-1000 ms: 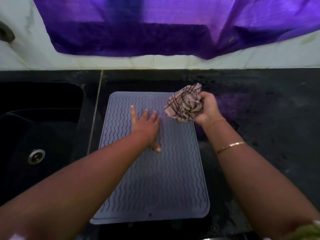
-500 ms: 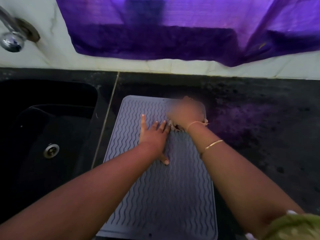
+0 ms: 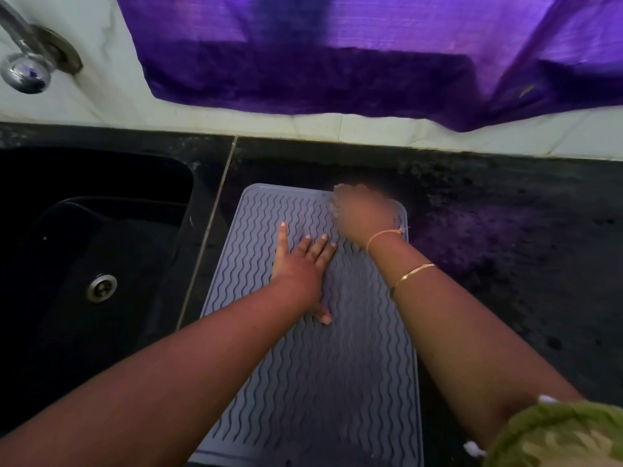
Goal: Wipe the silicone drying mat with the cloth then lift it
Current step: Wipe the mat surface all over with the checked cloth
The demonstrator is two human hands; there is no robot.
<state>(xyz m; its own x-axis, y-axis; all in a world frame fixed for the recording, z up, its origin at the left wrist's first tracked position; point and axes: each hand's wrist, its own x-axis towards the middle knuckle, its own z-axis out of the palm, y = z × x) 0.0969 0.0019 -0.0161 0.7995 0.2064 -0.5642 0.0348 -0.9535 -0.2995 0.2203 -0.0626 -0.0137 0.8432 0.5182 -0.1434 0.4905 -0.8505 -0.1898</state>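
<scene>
A: Your left hand point(image 3: 300, 267) lies open and flat, fingers spread, pressing on the middle of the silicone drying mat point(image 3: 323, 382). What is the other one doing?

B: Your right hand point(image 3: 362, 212) is blurred at the mat's far right corner. It looks curled over the cloth point(image 3: 334, 210), of which only a pale scrap peeks out at the knuckles, so I take it you are gripping the cloth, though the blur keeps me from being sure

A: So which step is this?

B: The wipe, I'd judge, and early in it. The mat lies flat on the dark counter point(image 3: 505, 264), just right of the sink point(image 3: 101, 251), and only the far corner is under the cloth

A: And next?

B: Drag the cloth toward yourself along the wavy ridges, keeping your left palm down so the mat doesn't slide. You'll need to shift that palm to reach beneath it; the lift comes after
</scene>
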